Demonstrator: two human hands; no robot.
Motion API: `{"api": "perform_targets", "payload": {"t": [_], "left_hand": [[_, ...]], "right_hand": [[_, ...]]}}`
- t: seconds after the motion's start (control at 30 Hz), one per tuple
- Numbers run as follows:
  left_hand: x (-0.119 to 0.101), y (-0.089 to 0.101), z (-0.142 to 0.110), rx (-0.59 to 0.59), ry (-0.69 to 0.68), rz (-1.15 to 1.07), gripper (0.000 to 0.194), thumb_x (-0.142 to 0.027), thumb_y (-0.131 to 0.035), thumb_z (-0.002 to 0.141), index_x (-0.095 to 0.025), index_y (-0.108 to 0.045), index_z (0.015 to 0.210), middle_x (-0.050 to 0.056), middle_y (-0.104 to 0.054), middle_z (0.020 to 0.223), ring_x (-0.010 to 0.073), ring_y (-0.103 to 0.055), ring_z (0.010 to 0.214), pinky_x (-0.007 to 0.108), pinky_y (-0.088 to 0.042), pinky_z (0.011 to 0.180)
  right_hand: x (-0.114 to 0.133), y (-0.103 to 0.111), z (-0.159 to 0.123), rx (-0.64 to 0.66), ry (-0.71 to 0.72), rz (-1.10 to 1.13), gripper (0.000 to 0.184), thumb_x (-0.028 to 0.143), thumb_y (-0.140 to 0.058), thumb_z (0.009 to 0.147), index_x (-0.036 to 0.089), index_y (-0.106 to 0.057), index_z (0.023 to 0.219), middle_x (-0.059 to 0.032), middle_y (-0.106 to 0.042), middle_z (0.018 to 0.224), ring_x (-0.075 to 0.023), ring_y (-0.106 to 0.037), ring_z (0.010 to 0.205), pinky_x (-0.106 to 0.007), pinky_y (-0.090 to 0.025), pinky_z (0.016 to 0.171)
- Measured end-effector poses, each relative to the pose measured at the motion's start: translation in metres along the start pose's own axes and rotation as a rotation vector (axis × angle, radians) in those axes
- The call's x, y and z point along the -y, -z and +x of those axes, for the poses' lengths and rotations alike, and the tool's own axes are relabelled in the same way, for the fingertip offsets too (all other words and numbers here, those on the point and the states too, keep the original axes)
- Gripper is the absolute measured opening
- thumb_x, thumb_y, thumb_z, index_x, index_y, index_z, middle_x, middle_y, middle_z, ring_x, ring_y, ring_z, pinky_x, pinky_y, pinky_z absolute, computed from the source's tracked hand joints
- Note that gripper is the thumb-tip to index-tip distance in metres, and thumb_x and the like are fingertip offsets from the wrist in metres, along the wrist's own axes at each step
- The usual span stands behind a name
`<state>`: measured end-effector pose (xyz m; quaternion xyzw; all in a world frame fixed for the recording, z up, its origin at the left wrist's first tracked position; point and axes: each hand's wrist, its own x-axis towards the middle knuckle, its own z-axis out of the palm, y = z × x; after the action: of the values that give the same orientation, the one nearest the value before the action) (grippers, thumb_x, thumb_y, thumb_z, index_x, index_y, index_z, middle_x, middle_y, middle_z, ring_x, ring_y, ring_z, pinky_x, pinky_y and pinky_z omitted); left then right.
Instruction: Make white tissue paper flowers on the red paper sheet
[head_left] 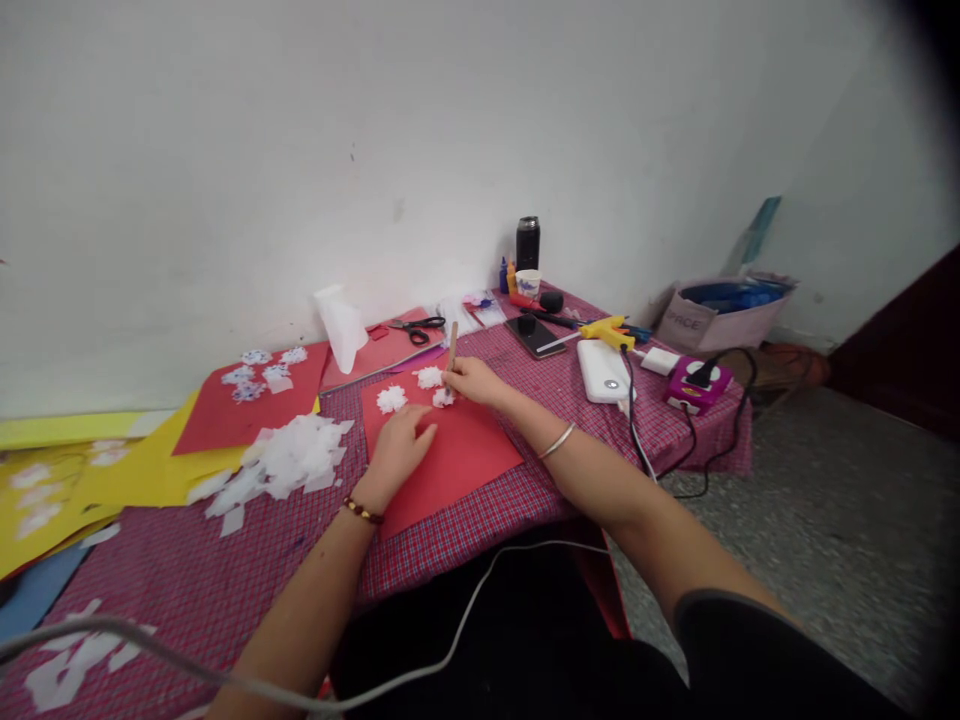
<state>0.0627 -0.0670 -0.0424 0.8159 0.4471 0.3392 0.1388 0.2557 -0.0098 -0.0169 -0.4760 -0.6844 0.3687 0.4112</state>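
Observation:
A sheet of red paper (457,455) lies on the checked tablecloth in front of me, bearing three small clumps of white paper. My right hand (474,382) grips a slim light-brown stick (453,340), held upright with its lower end at the nearest white clump (442,398); its tip is too small to make out. Beside it, my left hand (397,450) lies on the red paper with the thumb apart from the fingers and nothing visible in it. Two more white clumps, the left one (391,400) and the upper one (429,377), sit just beyond my hands.
A pile of white paper pieces (292,458) is at left, near another red sheet (206,415) with blue-flecked clumps. Black scissors (418,328) lie behind. On the right are a phone (534,335), yellow glue gun (606,331), white power bank (602,372) and purple socket box (697,385) with cables.

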Motion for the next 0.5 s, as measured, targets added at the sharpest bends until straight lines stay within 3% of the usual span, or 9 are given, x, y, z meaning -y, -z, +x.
{"api": "perform_targets", "payload": {"t": [0.2,0.5], "left_hand": [[0.003,0.0,-0.003,0.19,-0.046,0.135,0.021,-0.023,-0.06,0.083,-0.017,-0.074,0.099,0.014,-0.069,0.117,0.0302,-0.061,0.112,0.047,-0.044,0.104],[0.001,-0.001,-0.003,0.247,-0.067,0.24,0.028,-0.022,-0.056,0.088,-0.01,-0.071,0.108,0.02,-0.065,0.123,0.032,-0.057,0.118,0.047,-0.041,0.106]], "right_hand": [[-0.005,-0.004,-0.004,0.044,0.039,-0.22,0.018,0.019,-0.058,0.087,0.015,-0.066,0.07,-0.0023,-0.066,0.062,-0.0144,-0.059,0.063,-0.023,-0.038,0.062],[-0.014,-0.01,-0.002,0.052,0.063,-0.292,0.016,0.021,-0.056,0.092,0.015,-0.069,0.084,-0.0051,-0.072,0.074,-0.0134,-0.063,0.064,-0.022,-0.04,0.064]]}}
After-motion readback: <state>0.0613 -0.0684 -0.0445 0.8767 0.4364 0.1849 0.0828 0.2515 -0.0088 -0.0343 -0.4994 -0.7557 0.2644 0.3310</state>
